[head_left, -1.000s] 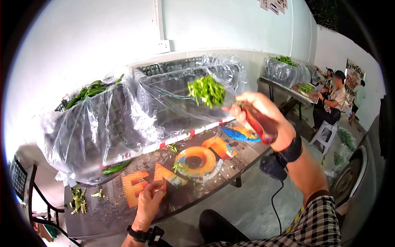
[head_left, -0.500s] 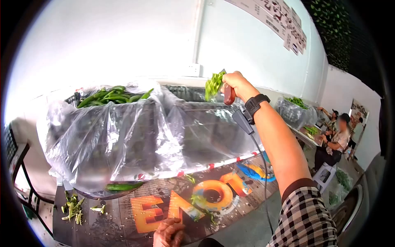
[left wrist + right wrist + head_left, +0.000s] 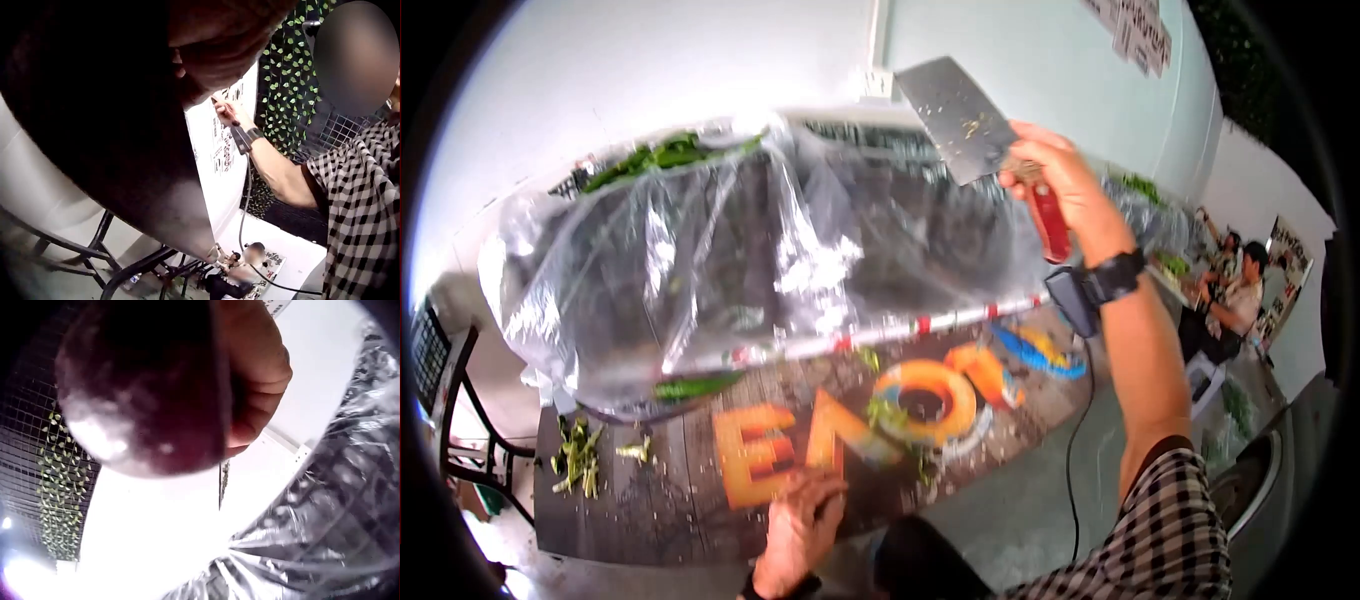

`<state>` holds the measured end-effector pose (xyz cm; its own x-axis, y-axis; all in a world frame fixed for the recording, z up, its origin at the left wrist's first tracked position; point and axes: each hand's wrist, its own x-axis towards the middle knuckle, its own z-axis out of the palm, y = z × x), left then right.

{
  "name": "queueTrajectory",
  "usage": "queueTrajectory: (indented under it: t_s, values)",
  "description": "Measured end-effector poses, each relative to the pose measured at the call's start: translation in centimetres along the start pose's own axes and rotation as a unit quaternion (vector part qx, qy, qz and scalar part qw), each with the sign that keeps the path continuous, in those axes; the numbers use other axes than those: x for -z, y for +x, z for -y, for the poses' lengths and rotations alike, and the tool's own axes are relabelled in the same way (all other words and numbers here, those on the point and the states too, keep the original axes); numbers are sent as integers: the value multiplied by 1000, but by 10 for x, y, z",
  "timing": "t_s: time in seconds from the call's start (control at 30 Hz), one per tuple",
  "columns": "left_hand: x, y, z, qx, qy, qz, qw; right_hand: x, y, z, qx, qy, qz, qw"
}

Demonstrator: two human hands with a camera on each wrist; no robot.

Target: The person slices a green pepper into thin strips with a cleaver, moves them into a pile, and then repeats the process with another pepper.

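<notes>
In our right hand [image 3: 1072, 180] we grip a red-handled cleaver [image 3: 970, 132], its broad grey blade [image 3: 945, 100] flecked with pale bits [image 3: 974, 127] and slanting up leftward above the desk [image 3: 655, 525].

The right arm [image 3: 1148, 350] is raised, right hand [image 3: 1062, 185] gripping, left hand [image 3: 804, 518] low, loosely curled

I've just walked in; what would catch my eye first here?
First, the broad cleaver, raised in the right hand before the pale wall, small bits clinging to it. Next, the big orange letters on the dark tabletop, just beyond the left hand. Behind them, clear plastic drapes dark crates, with green peppers piled at the picture's left.
</notes>
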<state>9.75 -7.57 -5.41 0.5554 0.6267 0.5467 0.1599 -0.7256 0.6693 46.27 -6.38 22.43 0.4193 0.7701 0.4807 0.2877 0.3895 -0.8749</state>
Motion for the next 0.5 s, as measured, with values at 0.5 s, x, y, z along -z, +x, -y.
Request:
queueTrajectory:
  t_s: [0.5]
  values:
    - [6, 121, 20, 136, 84, 221, 962, 44, -210, -142, -378, 63, 54, 922]
